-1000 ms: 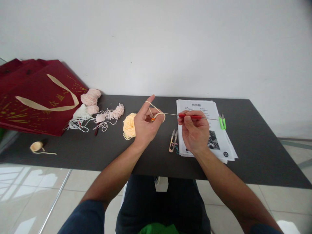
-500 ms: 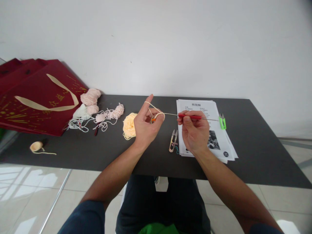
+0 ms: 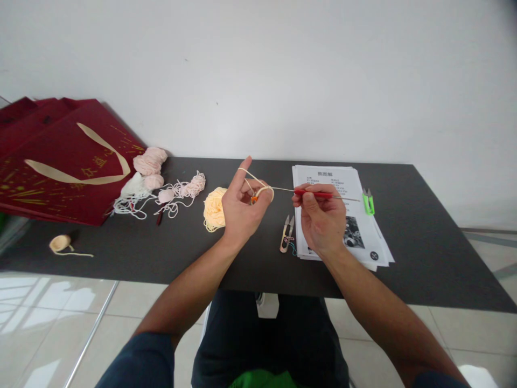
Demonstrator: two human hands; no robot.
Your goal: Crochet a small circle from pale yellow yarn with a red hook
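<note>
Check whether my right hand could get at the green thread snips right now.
Probably yes: the green thread snips lie close to your right hand, with nothing on top. Its grip on the red-handled crochet hook is the main hindrance.

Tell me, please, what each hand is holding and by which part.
The right hand holds the hook by its red handle. The left hand holds cream yarn at the thumb, with a strand over the forefinger.

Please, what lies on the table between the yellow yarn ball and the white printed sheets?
In the head view, pale-handled metal scissors lie there, close beside the sheets.
</note>
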